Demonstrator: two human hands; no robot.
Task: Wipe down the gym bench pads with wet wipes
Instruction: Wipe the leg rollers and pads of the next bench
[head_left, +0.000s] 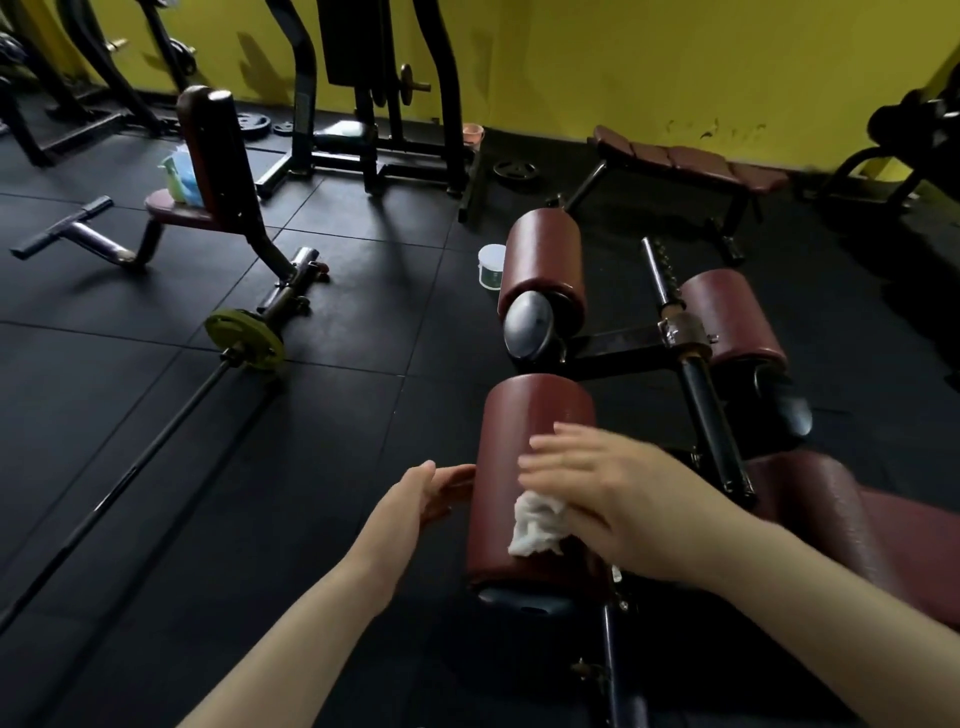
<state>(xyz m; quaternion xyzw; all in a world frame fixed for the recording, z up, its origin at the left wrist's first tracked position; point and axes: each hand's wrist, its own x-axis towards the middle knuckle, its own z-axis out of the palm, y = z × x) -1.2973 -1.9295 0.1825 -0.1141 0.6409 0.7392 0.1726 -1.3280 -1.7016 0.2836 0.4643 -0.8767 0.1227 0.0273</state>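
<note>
Wiping the near roller pad (524, 431) at six o'clock, we press the wet wipe (537, 525) under our right hand (613, 493), fingers flat; our left hand (426, 493), fingers straight, steadies its nine o'clock side. Firm, overlapping strokes should serve us.

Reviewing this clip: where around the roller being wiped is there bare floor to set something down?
Bare mat lies between the barbell and the near roller pad, left of the left hand. More lies between the yellow plate and the white tub. Right of the pad it is crowded: frame post, another roller.
</note>
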